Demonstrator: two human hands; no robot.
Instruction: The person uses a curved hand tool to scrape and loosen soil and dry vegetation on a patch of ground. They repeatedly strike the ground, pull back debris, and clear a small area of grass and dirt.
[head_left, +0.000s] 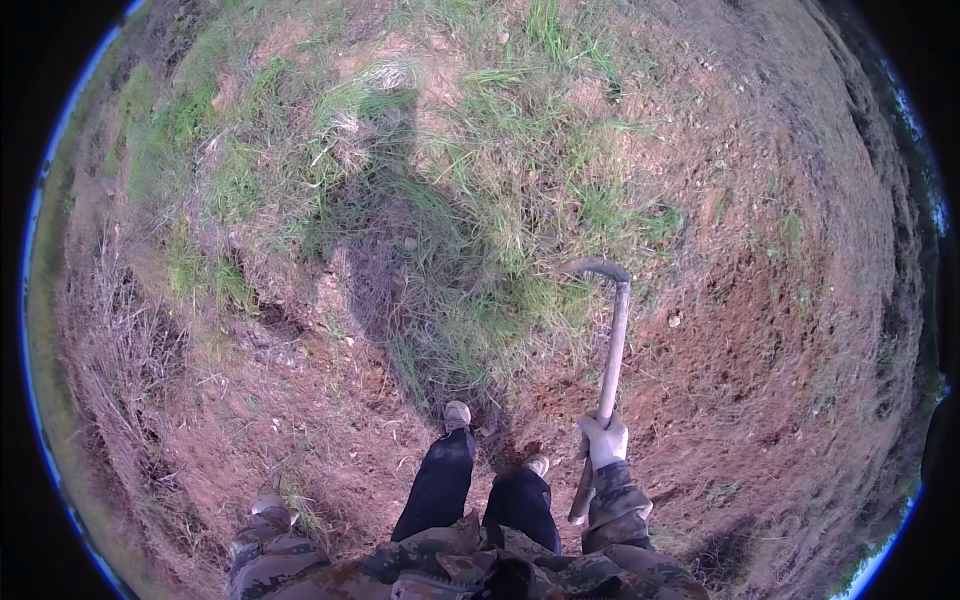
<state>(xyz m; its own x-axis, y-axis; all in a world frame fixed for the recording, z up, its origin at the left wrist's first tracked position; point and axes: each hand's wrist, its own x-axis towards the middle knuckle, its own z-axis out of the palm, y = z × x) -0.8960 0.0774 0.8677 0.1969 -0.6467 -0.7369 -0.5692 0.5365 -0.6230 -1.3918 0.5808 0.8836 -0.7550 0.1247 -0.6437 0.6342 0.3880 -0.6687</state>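
Note:
My right hand (604, 440), in a pale glove, is closed around the wooden handle of a sickle (614, 346). The handle points away from me, and its short lower end sticks out below the hand. At the far end the curved metal blade bends left over green grass (487, 300). My left hand (271, 510) is low at the left, beside the camouflage sleeve, near a small grass tuft; whether its fingers are open or closed is unclear.
My two shoes (457, 415) stand on dry, reddish ground below the grass. Bare loose soil (712, 337) slopes at the right. Dry brush (135, 330) grows at the left, near a dark hollow (281, 315). My shadow falls across the grass ahead.

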